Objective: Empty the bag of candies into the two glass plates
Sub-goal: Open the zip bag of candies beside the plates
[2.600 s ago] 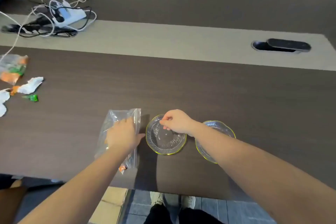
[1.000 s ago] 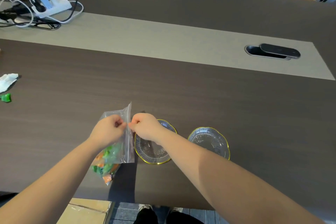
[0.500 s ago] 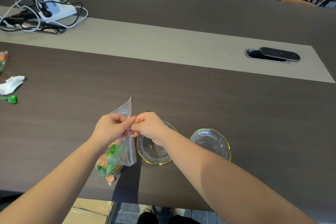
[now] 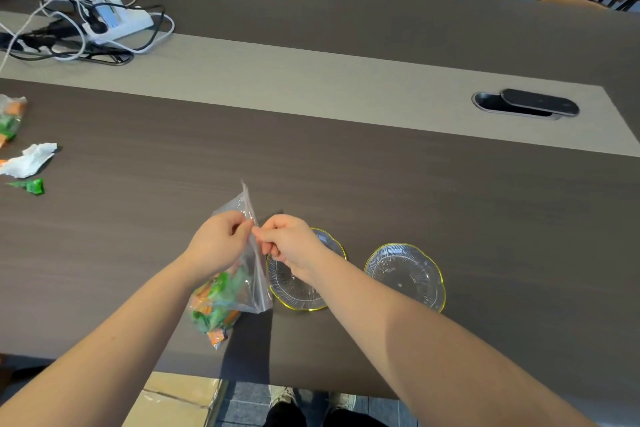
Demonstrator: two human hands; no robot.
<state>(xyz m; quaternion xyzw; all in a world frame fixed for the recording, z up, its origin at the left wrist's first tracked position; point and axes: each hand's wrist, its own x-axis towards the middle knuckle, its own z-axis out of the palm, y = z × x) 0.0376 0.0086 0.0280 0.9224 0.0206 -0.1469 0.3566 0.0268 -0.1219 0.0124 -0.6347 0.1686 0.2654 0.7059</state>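
From the head view, the left hand point(image 4: 219, 243) and right hand point(image 4: 290, 241) both pinch the top edge of a clear bag point(image 4: 250, 253) held above the dark table point(image 4: 381, 204), fingers closed tight on the plastic. Green and orange candies point(image 4: 216, 302) sag in its bottom, just left of two empty glass plates point(image 4: 407, 274), the nearer partly hidden under the right wrist

Both bare forearms reach in from the near tabletop edge and meet in the middle. The left hand point(image 4: 221, 241) and right hand point(image 4: 289, 241) sit knuckle to knuckle, fingers curled, each pinching the top of the bag point(image 4: 242, 274) between thumb and fingertips.
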